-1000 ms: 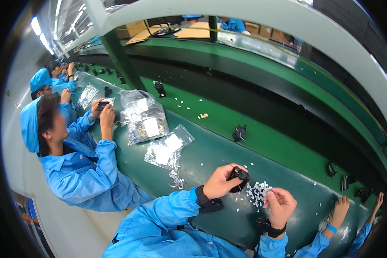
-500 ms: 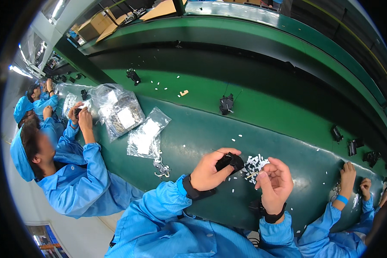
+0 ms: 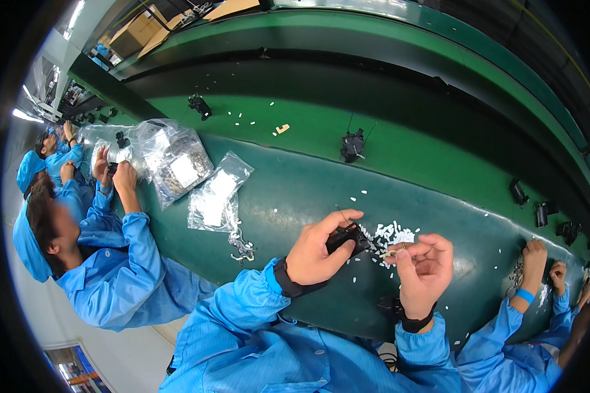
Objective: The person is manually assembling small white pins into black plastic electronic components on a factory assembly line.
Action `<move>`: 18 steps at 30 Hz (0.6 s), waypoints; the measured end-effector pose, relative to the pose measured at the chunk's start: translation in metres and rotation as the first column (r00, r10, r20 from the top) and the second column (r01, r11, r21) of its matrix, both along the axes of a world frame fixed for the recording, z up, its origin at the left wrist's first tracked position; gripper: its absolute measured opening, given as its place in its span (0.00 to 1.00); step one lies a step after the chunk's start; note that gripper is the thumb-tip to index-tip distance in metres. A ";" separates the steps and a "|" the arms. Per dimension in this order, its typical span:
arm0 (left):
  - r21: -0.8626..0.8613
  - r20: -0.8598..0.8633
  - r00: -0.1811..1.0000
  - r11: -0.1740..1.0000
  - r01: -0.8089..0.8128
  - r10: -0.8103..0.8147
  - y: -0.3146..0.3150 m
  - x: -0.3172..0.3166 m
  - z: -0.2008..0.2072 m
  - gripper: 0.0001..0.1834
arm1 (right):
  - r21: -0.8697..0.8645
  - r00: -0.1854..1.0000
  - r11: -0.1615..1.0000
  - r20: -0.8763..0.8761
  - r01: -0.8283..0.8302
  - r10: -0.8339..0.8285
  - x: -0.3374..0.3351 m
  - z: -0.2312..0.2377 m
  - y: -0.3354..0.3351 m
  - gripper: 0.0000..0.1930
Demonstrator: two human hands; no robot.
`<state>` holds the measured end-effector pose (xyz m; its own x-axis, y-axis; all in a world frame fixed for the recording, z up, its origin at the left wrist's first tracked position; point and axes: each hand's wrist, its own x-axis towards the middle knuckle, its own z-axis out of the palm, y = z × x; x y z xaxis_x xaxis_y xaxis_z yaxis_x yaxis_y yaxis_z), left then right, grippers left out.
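Note:
A black plastic housing (image 3: 346, 240) with a thin wire sticking up is gripped between the thumb and fingers of my left hand (image 3: 313, 255). Close by on the right, my right hand (image 3: 427, 270) pinches a small brass-coloured metal piece (image 3: 400, 247) between thumb and forefinger; its exact kind is too small to tell. That piece points toward the housing, a short gap apart. Under and between both hands lies a loose pile of small white plastic pieces (image 3: 392, 233) on the dark green table (image 3: 295, 196).
Clear bags of small parts (image 3: 177, 167) lie to the left, with a few metal parts (image 3: 242, 247) below them. Black housings (image 3: 353, 145) stand along the bright green strip (image 3: 426, 173) beyond. Co-workers in blue sit at left (image 3: 105, 275) and right (image 3: 505, 340).
The housing in my left hand has been turned, showing a flatter black face. My right hand's fingers have come round, bringing the brass-coloured piece into clearer view, pointing at the housing.

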<state>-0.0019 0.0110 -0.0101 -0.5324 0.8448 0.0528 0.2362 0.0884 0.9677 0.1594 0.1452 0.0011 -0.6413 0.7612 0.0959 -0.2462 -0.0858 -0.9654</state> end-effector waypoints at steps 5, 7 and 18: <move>0.108 0.080 0.995 0.993 0.047 -0.055 0.000 0.002 -0.011 0.32 | -0.002 0.994 0.998 -0.092 -0.063 0.062 -0.004 -0.002 -0.001 0.19; 0.090 0.075 0.962 0.963 0.255 -0.262 -0.003 -0.001 -0.016 0.33 | 0.022 0.981 0.987 -0.100 -0.162 0.163 -0.006 -0.005 -0.001 0.19; 0.225 0.566 0.780 0.961 0.163 -0.265 -0.001 -0.007 -0.003 0.39 | -0.501 0.962 0.827 -0.216 -0.257 0.168 -0.012 -0.014 -0.015 0.12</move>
